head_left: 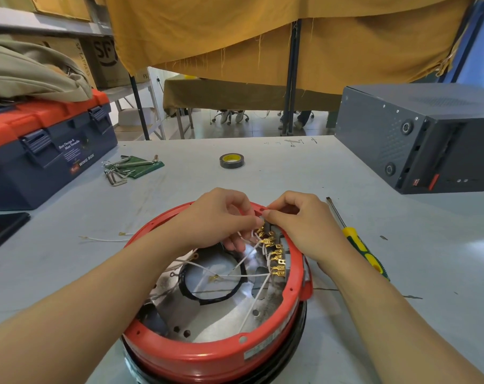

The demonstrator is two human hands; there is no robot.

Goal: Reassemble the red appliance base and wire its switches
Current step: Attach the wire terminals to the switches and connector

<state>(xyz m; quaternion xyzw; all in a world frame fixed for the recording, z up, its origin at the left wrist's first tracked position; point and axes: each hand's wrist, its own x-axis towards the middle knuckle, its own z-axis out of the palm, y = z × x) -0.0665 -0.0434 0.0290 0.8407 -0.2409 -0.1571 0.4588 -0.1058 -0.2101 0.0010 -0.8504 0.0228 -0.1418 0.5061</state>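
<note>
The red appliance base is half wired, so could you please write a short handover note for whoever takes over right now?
Left hand: pinching a white wire lead at the top of the terminal row.
Right hand: fingertips pinched at the same spot on the far rim; what they grip is hidden.
Red appliance base: open side up on the grey table, in front of you.
Done: several brass spade terminals sit in a row along the right inner wall.
Left: loose white leads inside the base, plus one on the table; closing up.
Screwdriver lies right of the base; hex keys and black tape roll lie beyond.
</note>
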